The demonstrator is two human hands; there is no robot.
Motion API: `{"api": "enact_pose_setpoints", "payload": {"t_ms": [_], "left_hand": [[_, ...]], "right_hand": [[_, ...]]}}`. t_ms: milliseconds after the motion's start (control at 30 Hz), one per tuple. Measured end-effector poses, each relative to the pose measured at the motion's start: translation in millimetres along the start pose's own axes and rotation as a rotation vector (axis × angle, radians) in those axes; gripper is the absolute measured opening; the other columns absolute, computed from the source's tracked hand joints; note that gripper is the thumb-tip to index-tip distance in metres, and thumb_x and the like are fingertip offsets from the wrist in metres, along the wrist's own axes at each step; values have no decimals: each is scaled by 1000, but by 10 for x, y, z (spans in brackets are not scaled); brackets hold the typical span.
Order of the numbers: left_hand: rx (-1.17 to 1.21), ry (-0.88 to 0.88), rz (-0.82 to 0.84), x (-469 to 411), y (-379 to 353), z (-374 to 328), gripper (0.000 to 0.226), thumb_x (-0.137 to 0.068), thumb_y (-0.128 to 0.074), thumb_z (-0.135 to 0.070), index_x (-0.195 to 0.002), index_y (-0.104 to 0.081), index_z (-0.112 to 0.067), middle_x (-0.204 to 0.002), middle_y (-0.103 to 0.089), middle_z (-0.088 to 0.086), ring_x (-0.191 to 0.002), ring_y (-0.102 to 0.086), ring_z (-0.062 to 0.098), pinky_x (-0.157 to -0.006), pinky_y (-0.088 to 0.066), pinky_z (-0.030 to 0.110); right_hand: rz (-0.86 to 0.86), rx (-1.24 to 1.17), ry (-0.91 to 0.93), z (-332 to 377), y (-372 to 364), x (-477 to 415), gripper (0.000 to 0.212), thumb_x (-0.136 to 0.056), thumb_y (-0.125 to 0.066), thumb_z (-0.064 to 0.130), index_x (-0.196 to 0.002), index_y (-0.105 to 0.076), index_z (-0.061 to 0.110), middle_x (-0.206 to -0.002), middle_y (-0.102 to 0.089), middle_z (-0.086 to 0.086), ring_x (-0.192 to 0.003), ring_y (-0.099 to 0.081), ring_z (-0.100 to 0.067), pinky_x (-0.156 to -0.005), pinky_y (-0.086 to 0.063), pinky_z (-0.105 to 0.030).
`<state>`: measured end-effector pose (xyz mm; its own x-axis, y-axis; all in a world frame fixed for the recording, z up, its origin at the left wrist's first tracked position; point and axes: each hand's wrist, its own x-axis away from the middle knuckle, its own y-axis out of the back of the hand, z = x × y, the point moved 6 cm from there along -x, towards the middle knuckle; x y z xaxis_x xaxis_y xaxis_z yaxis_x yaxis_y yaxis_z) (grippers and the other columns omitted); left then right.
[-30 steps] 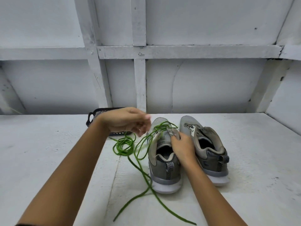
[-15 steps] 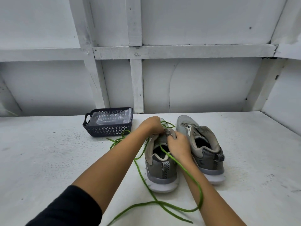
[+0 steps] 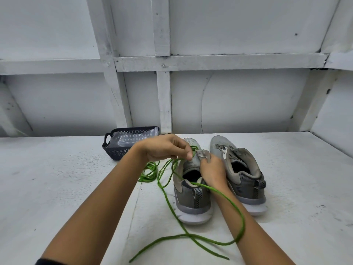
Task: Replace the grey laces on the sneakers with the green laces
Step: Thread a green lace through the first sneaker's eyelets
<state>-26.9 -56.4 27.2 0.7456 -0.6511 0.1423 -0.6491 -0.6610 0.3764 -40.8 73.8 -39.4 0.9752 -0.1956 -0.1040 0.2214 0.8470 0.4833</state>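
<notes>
1. On the white painted table (image 3: 57, 188), seen from the head camera, two grey sneakers stand side by side with their heels toward the viewer: the left sneaker (image 3: 191, 197) and the right sneaker (image 3: 246, 180), which shows no lace.
2. Over the left sneaker's tongue, the left hand (image 3: 164, 148) has thumb and fingers pinched together on the green lace (image 3: 168, 199) near the eyelets.
3. Just beside it, the right hand (image 3: 212, 171) grips the upper right edge of the left sneaker, fingers curled closed on the eyelet flap.
4. From the pinch, the green lace loops down the left side of the shoe, trails across the table toward the viewer and drapes over the right forearm.
5. Left of the shoe, more green lace lies in a loose coil (image 3: 150, 173).
6. Behind the coil, a dark perforated basket (image 3: 122, 152) sits against the white wall, with clear plastic inside.
</notes>
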Motion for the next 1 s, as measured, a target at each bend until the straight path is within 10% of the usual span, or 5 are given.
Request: {"api": "enact_pose_setpoints", "payload": {"t_ms": [200,367,567,867,1000], "left_hand": [[-77,17,33,43,-100,51,5,-71,-72,-28,-70,-72,-23,-70,-62,-5,-71,-49,13,-70,-37,27],[-353,160,-283,98,147,130,31,-94,-52,-42,-73,-66,-24,-71,-54,1,-63,-44,11,-59,-36,23],[-545,372,-461,-36,262,535,34,-97,-47,-19,-125,-58,-2,-127,-59,13,-111,-56,25,-93,-42,29],[-429,374,-496,-74,328,558,27,-94,-49,-27,-86,-63,-5,-81,-58,7,-75,-52,20,-66,-40,25],[245,163,-388,119,397,60,23,-93,-46,-15,-70,-49,-13,-60,-58,-2,-63,-61,14,-59,-39,25]], "right_hand": [[13,-28,-24,33,8,33,29,-95,-42,12,-110,-60,-6,-110,-62,-23,-103,-56,-36,-78,-40,-34],[121,-20,39,64,37,71,29,-93,-47,13,-64,-46,15,-61,-47,-3,-69,-45,-22,-54,-31,-30],[362,19,131,178,233,65,29,-94,-55,22,-118,-64,10,-112,-67,-4,-104,-59,-14,-88,-42,-24],[352,58,273,560,557,-86,30,-96,-51,23,-122,-62,14,-121,-63,2,-110,-57,-11,-94,-43,-27],[428,-50,252,733,544,-123,21,-97,-49,26,-102,-67,17,-99,-67,-2,-96,-62,-16,-84,-51,-31]]}}
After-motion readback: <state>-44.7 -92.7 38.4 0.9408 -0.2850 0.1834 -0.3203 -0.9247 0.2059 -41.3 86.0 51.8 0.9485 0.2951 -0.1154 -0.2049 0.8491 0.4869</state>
